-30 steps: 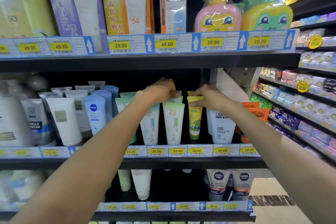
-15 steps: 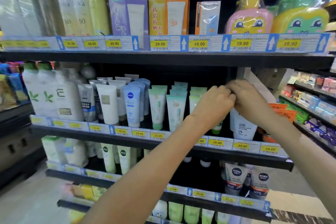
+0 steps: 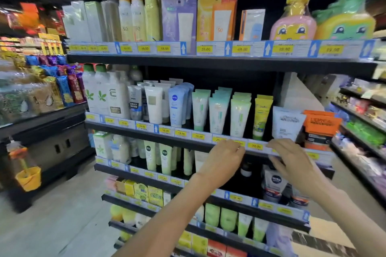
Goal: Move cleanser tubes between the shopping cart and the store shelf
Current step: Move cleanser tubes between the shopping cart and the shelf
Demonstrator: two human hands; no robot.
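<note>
Both hands are sitting empty in front of the shelf edge: left hand (image 3: 221, 164) is hanging with fingers loosely curled and gripping nothing, right hand (image 3: 290, 157) is reaching with fingers relaxed and slightly spread, tips at or just in front of the price-label strip (image 3: 255, 145), contact unclear through the blur

Cleanser tubes are standing cap-down in rows on the middle shelf (image 3: 146, 131), just above the hands: green-and-white tubes (image 3: 218, 113), a yellow tube (image 3: 262, 117) right of them, a white L'Oreal tube (image 3: 287, 122) further right. Blue Nivea tubes (image 3: 176, 104) and a plain white tube (image 3: 154, 103) are filling the left part of the same row. None of them is touching either hand

Shopping cart is not showing anywhere in the view, so a count of what sits in it is not possible

Progress read, as a judgement only: the row is looking fully faced with no obvious gap near the hands, which is pointing to a shelf-side placement being finished, or a pick not yet begun. Which direction the transfer is running cannot be told from this view. With neither hand carrying anything, the person is sitting between cycles rather than mid-transfer

What is left: at least a next grasp, either on a shelf tube above or on one in the unseen cart; remaining tube count unknown
</note>
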